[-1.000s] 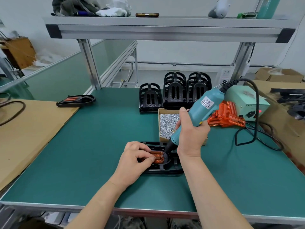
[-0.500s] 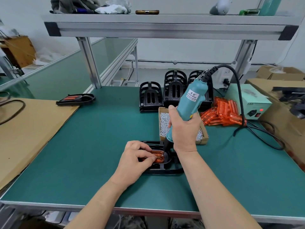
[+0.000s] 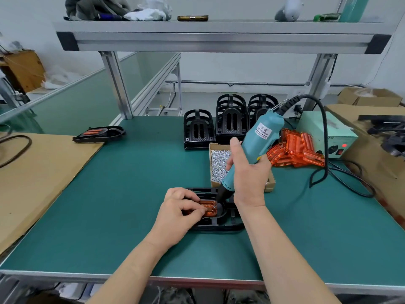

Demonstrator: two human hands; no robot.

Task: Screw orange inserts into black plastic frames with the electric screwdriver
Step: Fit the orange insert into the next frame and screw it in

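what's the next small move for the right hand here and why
Probably press straight down and run the electric screwdriver. The right hand grips it with the bit tip resting on the right end of the orange insert, which sits in the black frame, and the left hand pinches that insert steady. Everything looks lined up, so driving the screw seems next.

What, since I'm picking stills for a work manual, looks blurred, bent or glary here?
Head view: wide-angle distortion splays the shelf posts outward. Head view: light is soft and even, shadows faint, no strong glare. Head view: the loose orange inserts look slightly smeared; the screwdriver label and left hand are fairly sharp.
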